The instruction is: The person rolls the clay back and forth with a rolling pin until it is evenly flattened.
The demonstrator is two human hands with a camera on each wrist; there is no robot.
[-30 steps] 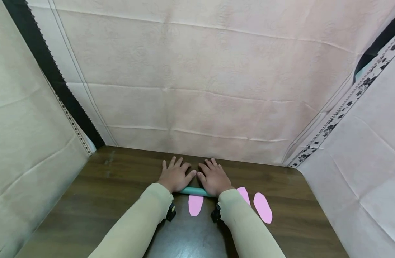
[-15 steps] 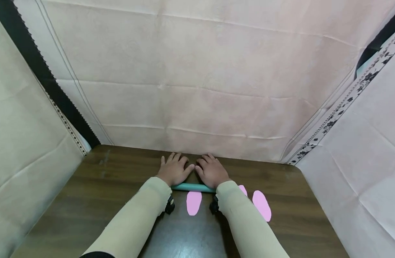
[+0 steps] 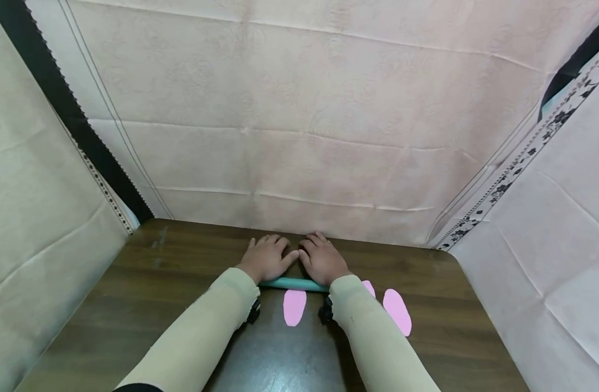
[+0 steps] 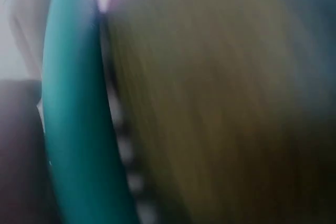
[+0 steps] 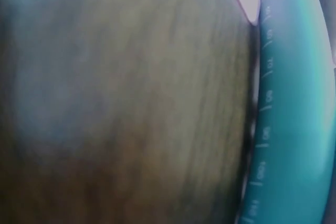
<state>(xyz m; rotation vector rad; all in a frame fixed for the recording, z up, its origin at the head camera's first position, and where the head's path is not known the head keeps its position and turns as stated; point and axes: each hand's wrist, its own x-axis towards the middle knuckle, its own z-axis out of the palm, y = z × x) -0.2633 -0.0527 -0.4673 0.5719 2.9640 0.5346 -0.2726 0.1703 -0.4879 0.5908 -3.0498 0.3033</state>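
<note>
A teal rolling pin (image 3: pixel 294 283) lies crosswise on the table beneath both hands. My left hand (image 3: pixel 266 258) rests palm down over its left part, fingers reaching forward past it. Over the right part lies my right hand (image 3: pixel 322 259), palm down too, its thumb close to the left thumb. Neither hand curls round the pin. A flat pink piece (image 3: pixel 294 308) sticks out from under the pin towards me. In the right wrist view, white measuring marks run along the rolling pin (image 5: pixel 291 108). The left wrist view shows the rolling pin (image 4: pixel 79 103) close up and blurred.
Two more flat pink strips lie to the right: one pink strip (image 3: pixel 397 311) in plain sight, another (image 3: pixel 369 287) partly behind the right sleeve. Pale cloth (image 3: pixel 299 120) hangs behind the brown wooden table (image 3: pixel 172 305) and along both sides.
Both hands and the rolling pin have moved a little forward, away from me, and more of the pink piece shows. Over the last half second they have hardly moved.
</note>
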